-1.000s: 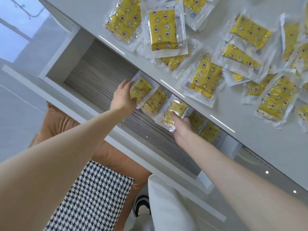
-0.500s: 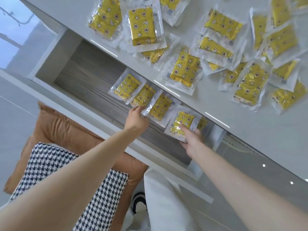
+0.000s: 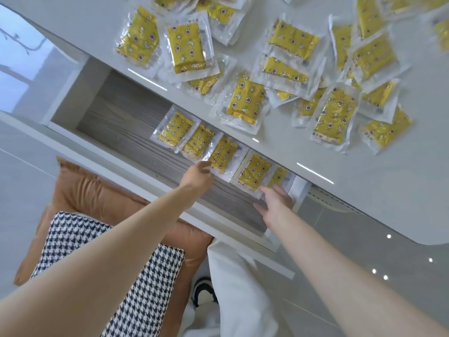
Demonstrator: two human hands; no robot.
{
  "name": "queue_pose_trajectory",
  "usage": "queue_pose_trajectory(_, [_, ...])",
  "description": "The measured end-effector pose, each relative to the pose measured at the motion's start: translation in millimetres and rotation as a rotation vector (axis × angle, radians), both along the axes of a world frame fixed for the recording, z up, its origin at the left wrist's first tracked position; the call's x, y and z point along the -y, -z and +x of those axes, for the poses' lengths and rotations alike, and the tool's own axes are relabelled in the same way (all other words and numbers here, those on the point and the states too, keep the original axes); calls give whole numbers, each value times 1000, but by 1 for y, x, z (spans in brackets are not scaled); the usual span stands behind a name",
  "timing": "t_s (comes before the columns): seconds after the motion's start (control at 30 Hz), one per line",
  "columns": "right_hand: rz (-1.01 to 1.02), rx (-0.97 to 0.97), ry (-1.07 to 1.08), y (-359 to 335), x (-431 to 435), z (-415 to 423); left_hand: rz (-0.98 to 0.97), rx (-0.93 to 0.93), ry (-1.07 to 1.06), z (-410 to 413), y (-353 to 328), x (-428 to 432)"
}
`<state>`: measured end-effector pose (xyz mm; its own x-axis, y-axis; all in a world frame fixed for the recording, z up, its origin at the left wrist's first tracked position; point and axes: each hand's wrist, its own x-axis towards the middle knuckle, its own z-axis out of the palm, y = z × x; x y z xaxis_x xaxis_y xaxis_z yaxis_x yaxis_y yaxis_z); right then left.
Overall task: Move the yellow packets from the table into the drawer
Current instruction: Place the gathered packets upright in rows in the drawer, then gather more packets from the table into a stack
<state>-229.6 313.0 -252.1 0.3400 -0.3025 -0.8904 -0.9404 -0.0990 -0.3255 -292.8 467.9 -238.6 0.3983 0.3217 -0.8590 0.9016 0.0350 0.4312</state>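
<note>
Head view, placing step: packets [image 3: 222, 152] lie rowed in the drawer [image 3: 116, 117] mid-frame, left hand [image 3: 198, 175] at one's edge, grip unclear, right hand [image 3: 274, 203] straight-fingered on another; next, likely reach for the table [image 3: 364, 190] pile.

A houndstooth cloth [image 3: 145, 283] lies on a tan cushioned seat [image 3: 97, 190] above grey floor tiles [image 3: 24, 178].

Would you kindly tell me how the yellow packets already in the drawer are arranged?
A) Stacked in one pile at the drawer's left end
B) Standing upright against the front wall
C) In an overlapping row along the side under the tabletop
C: the yellow packets lie flat in an overlapping row along the far side of the drawer, just under the edge of the tabletop.
</note>
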Motion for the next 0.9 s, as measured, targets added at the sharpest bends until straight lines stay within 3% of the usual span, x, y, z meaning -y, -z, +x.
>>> queue_pose_trajectory(0.23, [25,21,-261,-62,9,-9,-56,57,-122,-4,-84,7])
queue_pose_trajectory(0.47, [127,213,-541,-171,24,-20,-62,253,-295,-25,-201,23])
queue_pose_trajectory(0.73, [173,498,-571,-305,73,-45,-60,536,-210,-65,-331,57])
queue_pose_trajectory(0.9, [180,580,-550,-387,106,-50,-1,633,-111,-68,-409,78])
